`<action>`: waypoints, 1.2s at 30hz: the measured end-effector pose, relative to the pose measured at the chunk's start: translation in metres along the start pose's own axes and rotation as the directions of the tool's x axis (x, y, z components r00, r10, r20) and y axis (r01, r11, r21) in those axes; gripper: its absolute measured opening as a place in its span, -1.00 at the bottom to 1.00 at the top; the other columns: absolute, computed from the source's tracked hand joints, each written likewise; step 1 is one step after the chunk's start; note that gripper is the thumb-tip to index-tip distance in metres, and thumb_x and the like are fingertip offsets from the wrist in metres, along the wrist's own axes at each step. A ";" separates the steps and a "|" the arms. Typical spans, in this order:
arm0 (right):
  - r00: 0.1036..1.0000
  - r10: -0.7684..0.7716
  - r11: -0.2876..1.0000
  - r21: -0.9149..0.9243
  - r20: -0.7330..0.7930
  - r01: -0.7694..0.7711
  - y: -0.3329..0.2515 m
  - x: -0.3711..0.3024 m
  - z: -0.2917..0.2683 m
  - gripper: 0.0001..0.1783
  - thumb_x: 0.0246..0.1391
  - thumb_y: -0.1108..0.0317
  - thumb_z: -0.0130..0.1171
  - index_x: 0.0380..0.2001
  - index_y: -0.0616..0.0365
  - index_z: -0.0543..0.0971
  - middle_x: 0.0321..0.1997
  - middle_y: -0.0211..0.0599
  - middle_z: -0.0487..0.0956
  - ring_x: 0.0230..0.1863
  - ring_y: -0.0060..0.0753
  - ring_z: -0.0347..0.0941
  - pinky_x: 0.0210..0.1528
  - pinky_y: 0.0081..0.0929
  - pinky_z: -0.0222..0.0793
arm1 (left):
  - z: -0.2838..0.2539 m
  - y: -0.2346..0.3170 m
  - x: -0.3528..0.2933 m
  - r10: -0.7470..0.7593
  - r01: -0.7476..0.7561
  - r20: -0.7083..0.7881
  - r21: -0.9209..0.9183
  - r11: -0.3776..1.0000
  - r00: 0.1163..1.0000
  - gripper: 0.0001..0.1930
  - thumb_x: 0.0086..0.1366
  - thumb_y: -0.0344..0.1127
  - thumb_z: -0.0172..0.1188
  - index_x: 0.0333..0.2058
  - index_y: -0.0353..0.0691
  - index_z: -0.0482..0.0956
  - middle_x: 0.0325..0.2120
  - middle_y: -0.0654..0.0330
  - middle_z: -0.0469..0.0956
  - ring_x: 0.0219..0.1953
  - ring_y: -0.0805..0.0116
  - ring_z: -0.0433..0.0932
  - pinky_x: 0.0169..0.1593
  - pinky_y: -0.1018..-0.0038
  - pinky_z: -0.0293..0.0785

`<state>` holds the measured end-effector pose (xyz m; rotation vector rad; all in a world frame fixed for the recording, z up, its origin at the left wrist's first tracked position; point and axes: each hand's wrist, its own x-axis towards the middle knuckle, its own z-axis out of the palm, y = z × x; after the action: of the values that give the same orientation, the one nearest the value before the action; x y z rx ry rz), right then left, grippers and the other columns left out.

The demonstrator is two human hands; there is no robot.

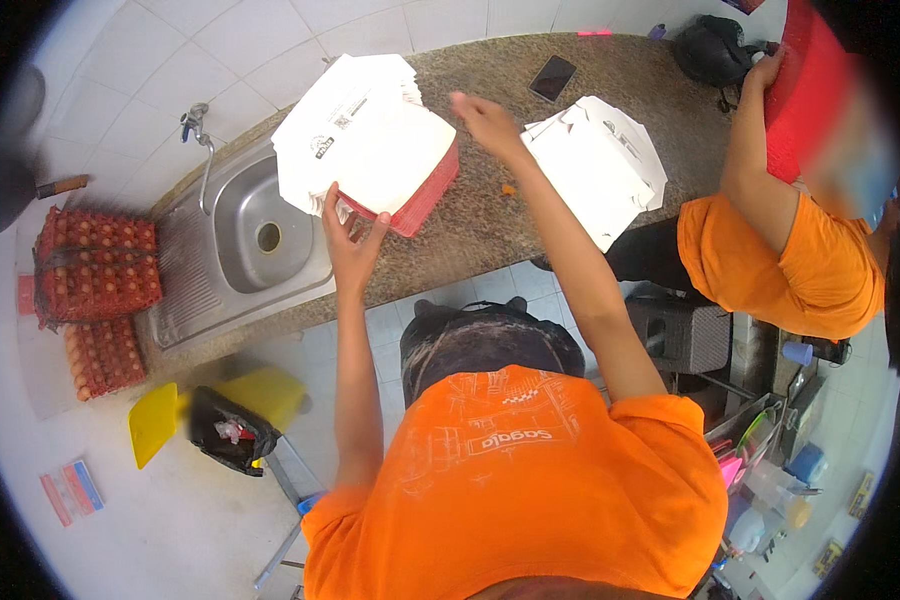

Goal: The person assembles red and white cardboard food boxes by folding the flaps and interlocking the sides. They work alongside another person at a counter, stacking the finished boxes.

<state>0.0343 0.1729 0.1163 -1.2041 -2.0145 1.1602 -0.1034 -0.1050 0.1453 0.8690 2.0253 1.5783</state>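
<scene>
A thick stack of white flat cardboard boxes [375, 135] lies on a red basket [432, 190], which stands on the granite counter beside the sink. My left hand [352, 250] grips the near left corner of this stack, with the thumb by the basket's rim and the fingers at the cardboard edges. To the right of the stack, my right hand [490, 128] hovers over the counter with its fingers loosely bent and apart. Nothing shows in it. A smaller pile of white flat cardboard boxes [600, 165] lies on the counter under my right forearm.
A steel sink [232, 268] with a tap [200, 135] adjoins the stack. Red egg trays [100, 265] are piled at the far left. A phone [552, 78] and black bag [712, 50] lie behind. At right, a co-worker in orange [770, 260] holds a red container [798, 85].
</scene>
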 end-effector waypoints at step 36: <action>0.989 -0.002 0.605 -0.788 -0.150 -0.118 0.117 -0.124 -0.099 -0.88 -0.05 0.46 0.23 -0.38 0.23 0.63 -0.39 0.03 0.69 -0.30 -0.01 0.68 -0.26 -0.15 0.60 | 0.065 -0.047 -0.089 0.129 -0.106 0.369 -0.081 0.991 0.921 -0.72 0.44 -0.16 0.21 -0.25 -0.31 0.65 -0.45 0.31 0.59 -0.38 0.56 0.53 -0.23 0.55 0.44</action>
<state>0.2198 0.1315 0.0636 -1.6987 -2.4709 0.0933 -0.0069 -0.1296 0.0789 1.1870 1.6753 1.3966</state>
